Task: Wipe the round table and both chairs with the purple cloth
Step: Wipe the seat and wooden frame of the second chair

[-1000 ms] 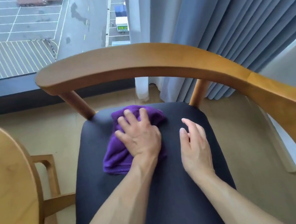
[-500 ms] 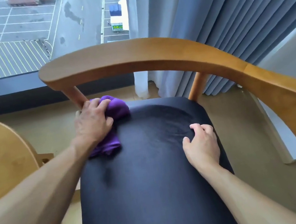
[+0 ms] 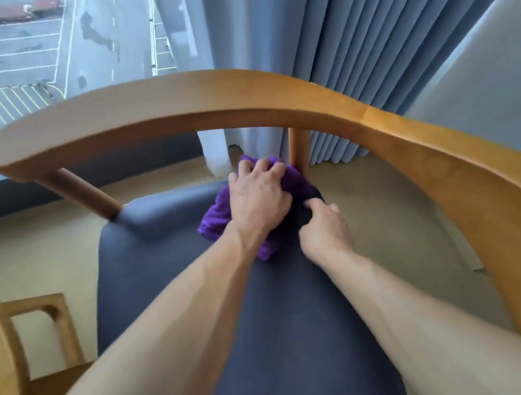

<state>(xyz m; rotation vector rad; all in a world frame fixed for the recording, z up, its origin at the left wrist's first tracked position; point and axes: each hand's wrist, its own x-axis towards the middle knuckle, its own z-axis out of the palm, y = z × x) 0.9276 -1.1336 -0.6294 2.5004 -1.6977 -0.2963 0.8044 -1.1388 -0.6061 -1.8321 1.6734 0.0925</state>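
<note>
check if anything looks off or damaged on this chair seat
Nothing stands out. The dark seat cushion looks whole and unstained, and the wooden backrest is intact. The left hand grips the bunched purple cloth at the seat's back right corner, and the right hand rests beside it.

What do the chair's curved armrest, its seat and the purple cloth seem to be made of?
Curved armrest: wood, going by its honey colour, with a smooth satin sheen.
Seat: dark matte covering, probably fabric over padding.
Purple cloth: soft, fuzzy pile, likely microfibre.

Seat open toward 9 o'clock; curved backrest rail and 2 spindles block 12 o'clock.
</note>
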